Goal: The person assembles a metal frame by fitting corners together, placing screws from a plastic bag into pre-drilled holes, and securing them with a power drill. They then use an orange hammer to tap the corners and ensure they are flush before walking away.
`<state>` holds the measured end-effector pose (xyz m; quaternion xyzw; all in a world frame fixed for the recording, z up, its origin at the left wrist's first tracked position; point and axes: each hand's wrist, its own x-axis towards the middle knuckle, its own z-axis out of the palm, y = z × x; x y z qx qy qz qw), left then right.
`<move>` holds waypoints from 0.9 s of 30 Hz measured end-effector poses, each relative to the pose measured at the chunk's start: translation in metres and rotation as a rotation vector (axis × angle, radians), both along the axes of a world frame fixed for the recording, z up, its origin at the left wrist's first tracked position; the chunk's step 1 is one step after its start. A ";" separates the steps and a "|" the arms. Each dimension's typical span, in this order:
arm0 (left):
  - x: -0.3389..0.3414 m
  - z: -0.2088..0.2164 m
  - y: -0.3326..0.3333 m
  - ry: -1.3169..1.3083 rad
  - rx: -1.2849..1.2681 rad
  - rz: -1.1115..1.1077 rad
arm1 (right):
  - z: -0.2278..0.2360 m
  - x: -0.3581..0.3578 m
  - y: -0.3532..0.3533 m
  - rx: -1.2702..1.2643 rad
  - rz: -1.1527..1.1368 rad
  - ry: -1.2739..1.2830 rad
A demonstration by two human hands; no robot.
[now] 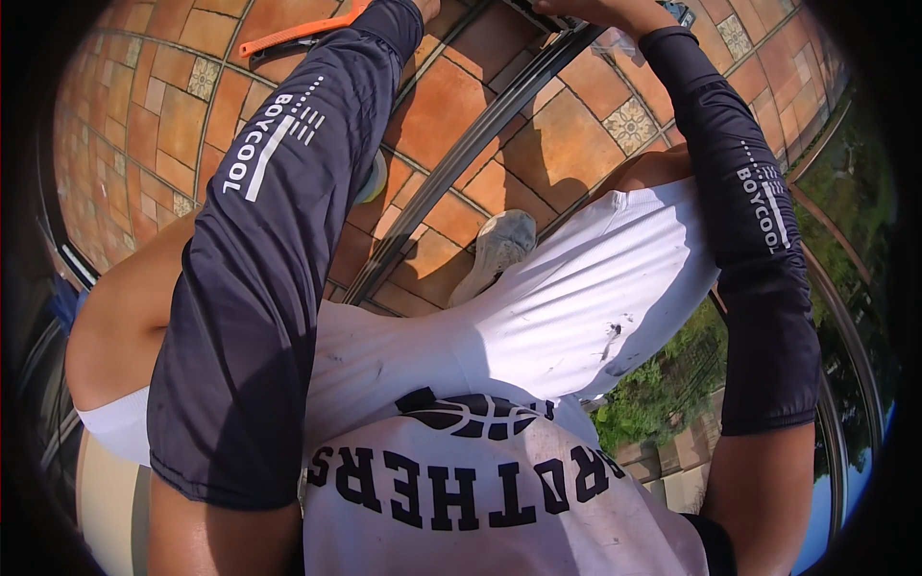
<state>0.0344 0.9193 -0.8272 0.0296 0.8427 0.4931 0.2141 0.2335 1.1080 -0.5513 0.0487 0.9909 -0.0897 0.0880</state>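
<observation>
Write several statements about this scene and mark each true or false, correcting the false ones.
1. The left hand and right hand are both cut off by the picture's top edge. True.
2. The orange tool lies at the upper right. False: it is at the upper left.
3. A dark bar runs diagonally across the view. True.
4. The shorts are spotless. False: the white cloth has dark marks.
5. A pale shoe shows to the right of the bar. True.
6. The floor is plain grey concrete. False: it has orange-brown tiles.
</observation>
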 end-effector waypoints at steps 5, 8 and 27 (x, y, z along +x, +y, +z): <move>0.092 0.013 0.029 -0.211 -0.011 -0.132 | -0.012 0.010 0.025 -0.056 -0.042 -0.058; 0.110 0.049 0.043 -0.274 -0.254 -0.432 | -0.022 0.027 0.061 -0.145 -0.161 -0.202; 0.079 0.169 0.066 1.038 -0.128 -1.439 | -0.123 0.103 -0.038 -1.415 -1.030 -0.346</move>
